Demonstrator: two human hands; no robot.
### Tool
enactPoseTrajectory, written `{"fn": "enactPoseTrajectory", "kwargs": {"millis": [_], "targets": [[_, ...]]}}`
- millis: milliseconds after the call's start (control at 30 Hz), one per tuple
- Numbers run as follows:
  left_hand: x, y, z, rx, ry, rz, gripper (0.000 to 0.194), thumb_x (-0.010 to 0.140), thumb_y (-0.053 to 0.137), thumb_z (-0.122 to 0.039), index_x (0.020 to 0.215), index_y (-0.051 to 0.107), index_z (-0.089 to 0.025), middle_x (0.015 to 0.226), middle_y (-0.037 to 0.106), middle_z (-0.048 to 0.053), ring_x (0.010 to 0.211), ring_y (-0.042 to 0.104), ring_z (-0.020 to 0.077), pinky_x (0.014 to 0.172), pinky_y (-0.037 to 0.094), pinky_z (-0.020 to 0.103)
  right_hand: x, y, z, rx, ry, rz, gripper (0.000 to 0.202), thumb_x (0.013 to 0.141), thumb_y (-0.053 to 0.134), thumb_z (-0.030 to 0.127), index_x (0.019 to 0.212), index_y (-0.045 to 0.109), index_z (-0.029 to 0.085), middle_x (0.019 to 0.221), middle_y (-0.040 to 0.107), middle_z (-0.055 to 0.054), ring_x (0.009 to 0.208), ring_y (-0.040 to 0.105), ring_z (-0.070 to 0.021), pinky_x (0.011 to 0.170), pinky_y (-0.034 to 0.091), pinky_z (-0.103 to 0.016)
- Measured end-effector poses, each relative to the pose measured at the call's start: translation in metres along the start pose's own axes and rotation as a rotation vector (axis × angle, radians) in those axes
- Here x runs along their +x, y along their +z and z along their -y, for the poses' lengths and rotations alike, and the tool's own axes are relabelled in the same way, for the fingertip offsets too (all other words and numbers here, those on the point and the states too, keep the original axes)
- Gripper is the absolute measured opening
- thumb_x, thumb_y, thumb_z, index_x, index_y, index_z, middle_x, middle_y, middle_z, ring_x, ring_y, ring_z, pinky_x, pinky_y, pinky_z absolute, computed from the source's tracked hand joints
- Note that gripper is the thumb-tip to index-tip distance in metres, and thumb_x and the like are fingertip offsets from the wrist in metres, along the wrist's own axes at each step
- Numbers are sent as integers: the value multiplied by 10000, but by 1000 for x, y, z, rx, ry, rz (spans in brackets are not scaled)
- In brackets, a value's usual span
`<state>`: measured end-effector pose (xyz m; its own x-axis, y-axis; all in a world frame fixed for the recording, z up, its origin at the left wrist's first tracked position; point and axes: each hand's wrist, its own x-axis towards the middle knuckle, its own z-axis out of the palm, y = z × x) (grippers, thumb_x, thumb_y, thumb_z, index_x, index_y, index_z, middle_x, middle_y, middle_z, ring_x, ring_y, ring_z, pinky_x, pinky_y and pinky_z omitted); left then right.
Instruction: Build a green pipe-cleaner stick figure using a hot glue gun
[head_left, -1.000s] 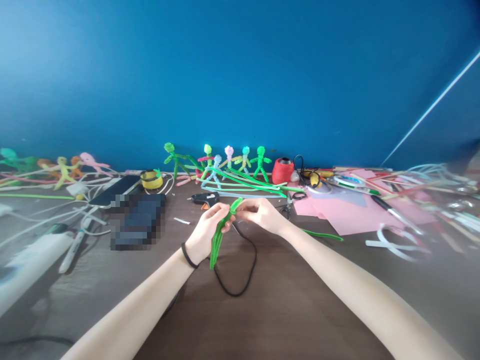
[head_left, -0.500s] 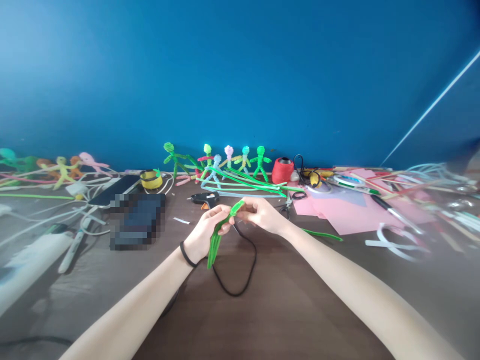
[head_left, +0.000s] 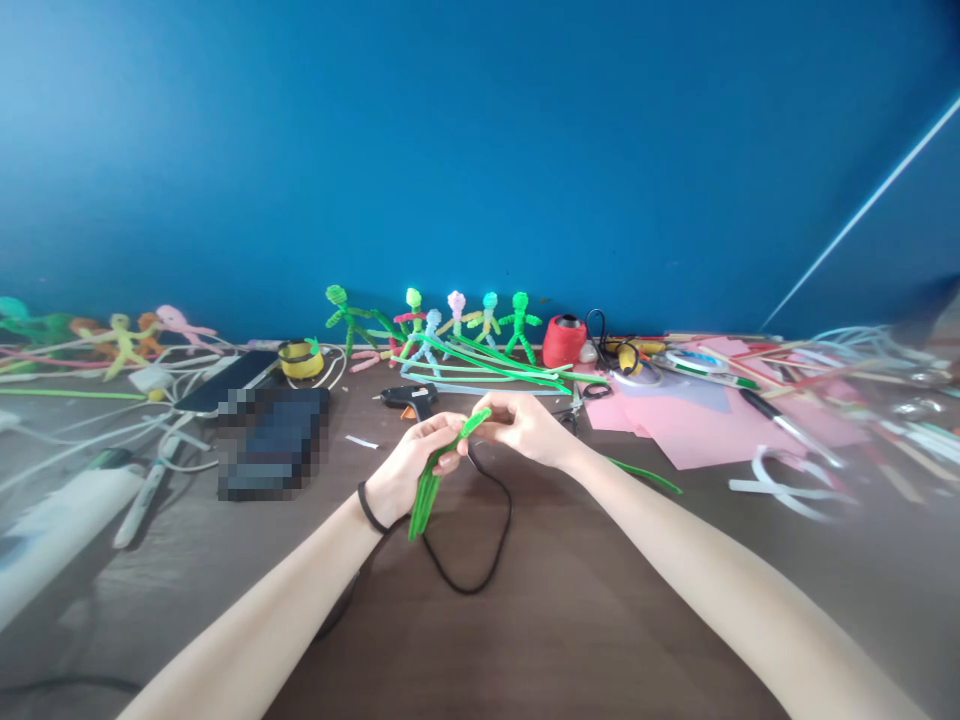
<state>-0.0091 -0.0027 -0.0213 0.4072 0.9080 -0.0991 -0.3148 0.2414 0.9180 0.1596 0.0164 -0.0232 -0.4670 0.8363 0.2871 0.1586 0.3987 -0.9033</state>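
A bundle of green pipe cleaners (head_left: 426, 496) is held above the table, its loose ends hanging down toward me. My left hand (head_left: 420, 456) is closed around the middle of the bundle. At its upper, brighter end, my right hand (head_left: 519, 428) pinches with thumb and fingers; the fingertips partly hide that end. Just behind the hands lies a black glue gun (head_left: 409, 398), and its black cord (head_left: 480, 588) loops on the table below them. A single green pipe cleaner (head_left: 646, 476) rests beyond my right forearm.
Pipe-cleaner figures (head_left: 520, 318) stand along the blue wall, with loose green pipe cleaners (head_left: 517, 368) before them. Right are a red thread spool (head_left: 564, 342), scissors (head_left: 573, 412) and pink paper (head_left: 697, 430). Left are a dark phone-like device (head_left: 279, 440), yellow tape (head_left: 300, 360) and white cables.
The bundle's lower end has swung slightly left, and its upper tip shows a bit more between the hands. Both hands keep their hold nearly in place.
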Motion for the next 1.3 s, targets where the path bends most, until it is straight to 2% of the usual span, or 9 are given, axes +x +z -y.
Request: {"fn": "enactPoseTrajectory", "kwargs": {"millis": [167, 367, 700, 900, 1100, 1300], "targets": [[-2, 2, -2, -29, -41, 7, 187, 651, 656, -191, 790, 533, -165, 513, 527, -32, 364, 317, 15, 354, 134, 145, -2, -1, 6, -60, -42, -11, 90, 744, 586, 237, 749, 563, 150, 647, 527, 17, 595, 459, -93, 588, 363, -228], [-2, 2, -2, -30, -75, 33, 205, 656, 651, -196, 783, 492, -165, 506, 533, -35, 357, 324, 15, 359, 139, 143, -3, -2, 10, -133, -119, -39, 45, 746, 558, 182, 755, 590, 151, 687, 587, 0, 646, 517, -113, 611, 386, -225], [-1, 1, -4, 202, -56, -2, 172, 699, 619, -256, 697, 506, -126, 563, 574, 13, 422, 391, 38, 404, 207, 175, -3, -5, 2, -315, -182, -63, 124, 728, 530, 93, 757, 630, 160, 736, 634, -11, 687, 559, -127, 646, 410, -229], [-1, -1, -3, 191, -89, 57, 216, 683, 642, -269, 668, 467, -143, 549, 581, 8, 414, 392, 40, 403, 205, 176, -2, -7, 3, -216, -167, -17, 132, 727, 566, 99, 799, 654, 166, 796, 658, -18, 744, 598, -134, 679, 442, -231], [0, -4, -1, 176, -49, 106, 230, 695, 649, -280, 649, 476, -134, 548, 573, 5, 417, 391, 38, 401, 223, 176, -3, -5, 5, -192, -189, 3, 179, 746, 561, 86, 824, 694, 178, 774, 653, -20, 736, 594, -130, 688, 444, -239], [1, -5, 0, 13, -70, 143, 199, 699, 659, -251, 661, 525, -107, 531, 525, -3, 406, 334, 20, 368, 191, 157, -2, -3, 7, -153, -203, -21, 145, 785, 566, 178, 853, 694, 177, 762, 633, -16, 730, 588, -130, 677, 452, -240]]}}
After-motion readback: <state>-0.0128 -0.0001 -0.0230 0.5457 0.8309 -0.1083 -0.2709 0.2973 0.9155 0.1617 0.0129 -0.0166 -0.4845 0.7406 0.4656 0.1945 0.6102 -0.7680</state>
